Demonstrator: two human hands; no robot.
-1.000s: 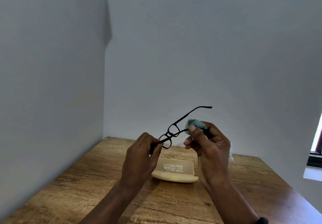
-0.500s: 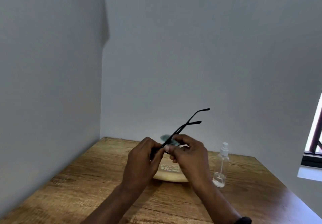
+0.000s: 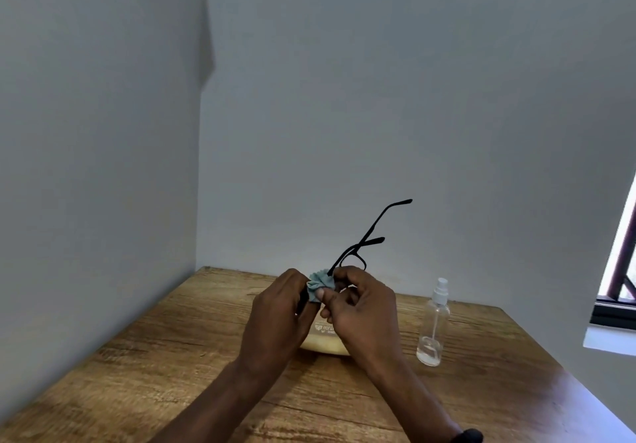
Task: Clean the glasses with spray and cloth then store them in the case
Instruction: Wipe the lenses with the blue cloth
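I hold black-framed glasses up over the table, their two temple arms pointing up and to the right. My left hand grips the frame's near end. My right hand pinches a small pale blue-green cloth against a lens, between the two hands. Most of the frame front is hidden by my fingers and the cloth. A cream-coloured case lies shut on the table, partly covered by my hands. A clear spray bottle with a white nozzle stands upright to the right of the case.
The wooden table sits in a corner between two grey walls. A window frame and white sill show at the right edge. A dark band circles my right wrist.
The glasses have tilted so the temple arms point more steeply upward. My right hand has slid the cloth leftward along the frame until it sits bunched between both hands. The view has shifted slightly.
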